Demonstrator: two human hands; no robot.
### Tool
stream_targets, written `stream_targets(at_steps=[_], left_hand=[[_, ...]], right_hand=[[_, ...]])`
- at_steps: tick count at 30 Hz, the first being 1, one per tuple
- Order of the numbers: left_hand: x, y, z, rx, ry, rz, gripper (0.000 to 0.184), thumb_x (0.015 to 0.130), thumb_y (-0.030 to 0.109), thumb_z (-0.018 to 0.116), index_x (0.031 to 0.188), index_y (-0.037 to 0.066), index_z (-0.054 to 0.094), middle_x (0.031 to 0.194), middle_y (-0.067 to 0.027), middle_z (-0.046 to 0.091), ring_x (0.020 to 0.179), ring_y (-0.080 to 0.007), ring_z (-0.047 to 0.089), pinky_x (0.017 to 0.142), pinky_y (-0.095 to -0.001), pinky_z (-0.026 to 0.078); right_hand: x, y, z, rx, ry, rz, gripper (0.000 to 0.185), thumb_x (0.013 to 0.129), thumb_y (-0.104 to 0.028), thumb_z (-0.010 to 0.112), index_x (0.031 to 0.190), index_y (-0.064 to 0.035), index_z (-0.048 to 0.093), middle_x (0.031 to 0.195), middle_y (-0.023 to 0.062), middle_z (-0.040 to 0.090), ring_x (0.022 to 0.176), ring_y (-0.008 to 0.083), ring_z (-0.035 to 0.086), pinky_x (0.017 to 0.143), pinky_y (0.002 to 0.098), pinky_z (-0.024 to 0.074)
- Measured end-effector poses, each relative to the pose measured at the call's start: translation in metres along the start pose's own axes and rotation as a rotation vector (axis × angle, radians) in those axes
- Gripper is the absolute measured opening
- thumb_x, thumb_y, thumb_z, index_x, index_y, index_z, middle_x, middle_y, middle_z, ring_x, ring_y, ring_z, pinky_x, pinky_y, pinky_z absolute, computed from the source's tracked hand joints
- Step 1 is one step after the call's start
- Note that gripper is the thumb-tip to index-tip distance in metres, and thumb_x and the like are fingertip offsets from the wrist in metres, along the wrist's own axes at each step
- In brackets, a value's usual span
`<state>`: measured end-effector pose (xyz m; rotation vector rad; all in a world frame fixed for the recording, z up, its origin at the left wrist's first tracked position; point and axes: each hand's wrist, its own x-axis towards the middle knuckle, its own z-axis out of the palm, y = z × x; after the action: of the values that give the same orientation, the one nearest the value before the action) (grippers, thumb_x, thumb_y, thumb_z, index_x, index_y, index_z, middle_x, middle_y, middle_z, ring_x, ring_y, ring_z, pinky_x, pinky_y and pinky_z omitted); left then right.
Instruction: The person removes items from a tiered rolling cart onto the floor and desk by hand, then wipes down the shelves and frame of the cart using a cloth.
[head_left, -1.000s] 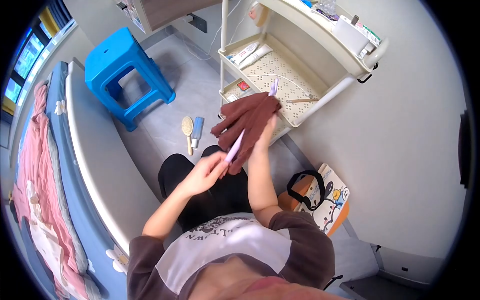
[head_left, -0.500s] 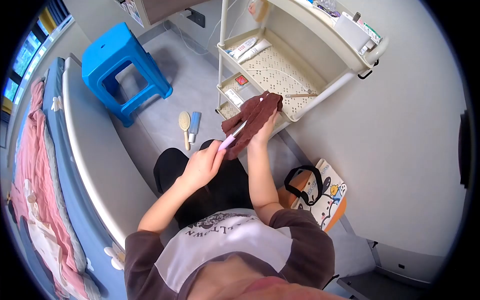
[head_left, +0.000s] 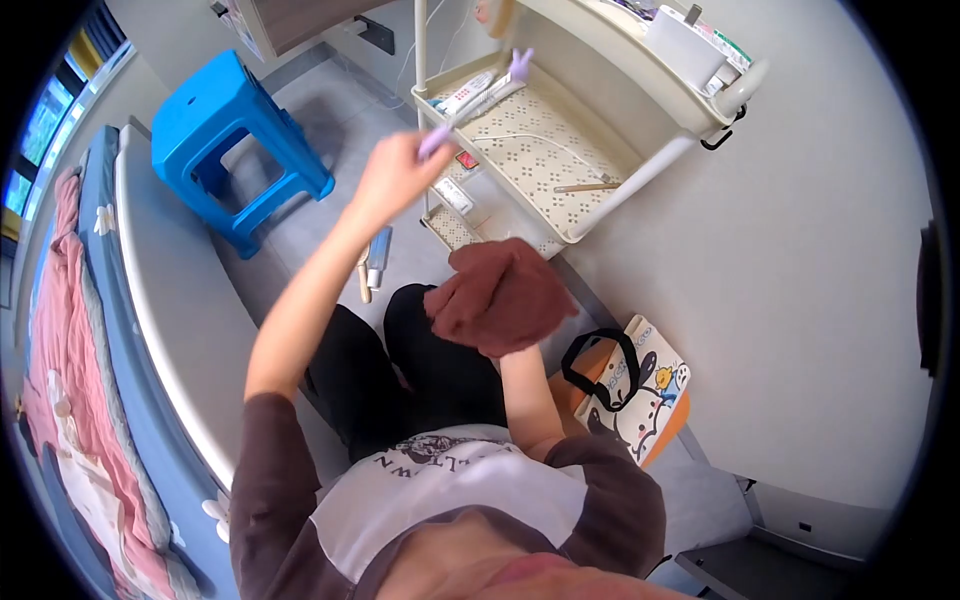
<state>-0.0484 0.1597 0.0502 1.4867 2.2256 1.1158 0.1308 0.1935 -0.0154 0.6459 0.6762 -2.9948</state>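
My left hand (head_left: 400,172) is closed around the lilac handle of a thin metal stick (head_left: 462,115) with a small forked lilac tip, which looks like a back scratcher. The stick points up and away, above the near edge of the trolley's shelf. A crumpled brown cloth (head_left: 505,298) is held up in front of my body by my right hand, whose fingers are hidden behind it. Only my right wrist (head_left: 520,362) shows below the cloth. The stick and the cloth are apart.
A cream trolley (head_left: 560,225) holds white tubes (head_left: 465,95) and a thin stick (head_left: 587,187). On the floor lie a hairbrush (head_left: 364,285) and a blue-and-white bottle (head_left: 378,258). A blue stool (head_left: 205,105) stands left. A printed bag (head_left: 640,395) is at right, a bed (head_left: 150,330) at left.
The stick was against the brown cloth before. My left hand has carried it up and forward, away from the cloth. My right hand has drawn the cloth closer to my body.
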Motion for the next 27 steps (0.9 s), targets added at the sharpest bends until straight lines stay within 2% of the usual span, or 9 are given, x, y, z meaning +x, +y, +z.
stream_targets(at_steps=[1, 4, 8, 11, 13, 16, 19, 22, 27], left_hand=[[0.030, -0.005, 0.009, 0.106, 0.050, 0.051, 0.035, 0.074, 0.038, 0.058, 0.073, 0.003, 0.061, 0.060, -0.0161, 0.056, 0.060, -0.0290, 0.058, 0.056, -0.0359, 0.046], [0.092, 0.007, 0.033, 0.408, 0.070, 0.057, 0.041, 0.068, 0.045, 0.061, 0.078, 0.005, 0.064, 0.073, -0.0140, 0.062, 0.072, -0.0289, 0.061, 0.064, -0.0381, 0.049], [0.127, 0.021, 0.053, 0.578, -0.099, -0.107, 0.045, 0.062, 0.045, 0.065, 0.086, 0.007, 0.065, 0.087, -0.0095, 0.063, 0.082, -0.0234, 0.061, 0.069, -0.0334, 0.049], [0.144, 0.006, 0.064, 0.554, -0.140, -0.205, 0.052, 0.053, 0.044, 0.071, 0.091, 0.009, 0.065, 0.093, -0.0073, 0.063, 0.088, -0.0209, 0.060, 0.073, -0.0313, 0.047], [0.152, 0.000, 0.062, 0.488, -0.205, -0.241, 0.054, 0.051, 0.044, 0.072, 0.091, 0.009, 0.065, 0.093, -0.0073, 0.063, 0.087, -0.0208, 0.060, 0.073, -0.0319, 0.047], [0.155, -0.002, 0.062, 0.486, -0.238, -0.252, 0.055, 0.049, 0.043, 0.073, 0.091, 0.009, 0.065, 0.092, -0.0070, 0.063, 0.086, -0.0209, 0.061, 0.074, -0.0324, 0.046], [0.155, -0.001, 0.063, 0.486, -0.253, -0.222, 0.054, 0.048, 0.043, 0.073, 0.090, 0.009, 0.065, 0.092, -0.0065, 0.063, 0.086, -0.0209, 0.061, 0.074, -0.0323, 0.046], [0.155, -0.004, 0.065, 0.432, -0.239, -0.234, 0.053, 0.048, 0.042, 0.073, 0.090, 0.009, 0.065, 0.091, -0.0062, 0.063, 0.084, -0.0202, 0.061, 0.073, -0.0326, 0.046], [0.157, -0.010, 0.052, 0.312, -0.191, -0.182, 0.046, 0.051, 0.035, 0.070, 0.088, 0.009, 0.065, 0.082, -0.0081, 0.064, 0.079, -0.0193, 0.062, 0.068, -0.0311, 0.047]], right_hand=[[-0.002, 0.015, 0.007, -0.131, -0.209, -0.315, 0.037, 0.082, -0.034, 0.043, 0.060, -0.0062, 0.031, 0.042, 0.0039, 0.025, 0.031, 0.0180, 0.028, 0.034, 0.0301, 0.0300], [-0.020, 0.030, 0.021, -0.385, -0.059, -0.596, 0.037, 0.083, -0.032, 0.041, 0.056, -0.0089, 0.029, 0.043, 0.0048, 0.028, 0.031, 0.0174, 0.029, 0.033, 0.0272, 0.0269], [-0.046, 0.019, 0.033, -0.699, 0.296, -0.507, 0.034, 0.082, -0.028, 0.044, 0.056, -0.0083, 0.033, 0.045, 0.0059, 0.034, 0.036, 0.0146, 0.033, 0.035, 0.0253, 0.0276], [-0.050, 0.035, 0.019, -0.777, 0.489, -0.780, 0.028, 0.082, -0.019, 0.046, 0.058, -0.0072, 0.038, 0.046, 0.0046, 0.037, 0.040, 0.0103, 0.035, 0.036, 0.0240, 0.0286], [-0.056, 0.030, 0.015, -0.984, 0.510, -0.860, 0.022, 0.075, -0.010, 0.051, 0.056, -0.0055, 0.040, 0.046, 0.0023, 0.040, 0.042, 0.0095, 0.038, 0.038, 0.0234, 0.0308], [-0.076, 0.004, 0.014, -1.382, 0.434, -0.698, 0.017, 0.068, -0.002, 0.055, 0.056, -0.0025, 0.043, 0.047, 0.0004, 0.045, 0.043, 0.0100, 0.041, 0.040, 0.0226, 0.0346], [-0.070, 0.016, 0.003, -1.134, 0.483, -0.720, 0.020, 0.082, -0.013, 0.051, 0.067, -0.0010, 0.048, 0.052, 0.0033, 0.046, 0.043, 0.0081, 0.041, 0.038, 0.0215, 0.0339], [-0.048, 0.036, -0.049, -0.734, 0.324, -0.755, 0.019, 0.082, -0.014, 0.052, 0.069, -0.0008, 0.049, 0.053, 0.0041, 0.047, 0.044, 0.0084, 0.043, 0.038, 0.0207, 0.0339], [-0.049, 0.042, -0.053, -0.877, 0.241, -0.853, 0.022, 0.082, -0.014, 0.053, 0.064, -0.0028, 0.046, 0.052, 0.0040, 0.044, 0.041, 0.0084, 0.040, 0.036, 0.0225, 0.0326]])
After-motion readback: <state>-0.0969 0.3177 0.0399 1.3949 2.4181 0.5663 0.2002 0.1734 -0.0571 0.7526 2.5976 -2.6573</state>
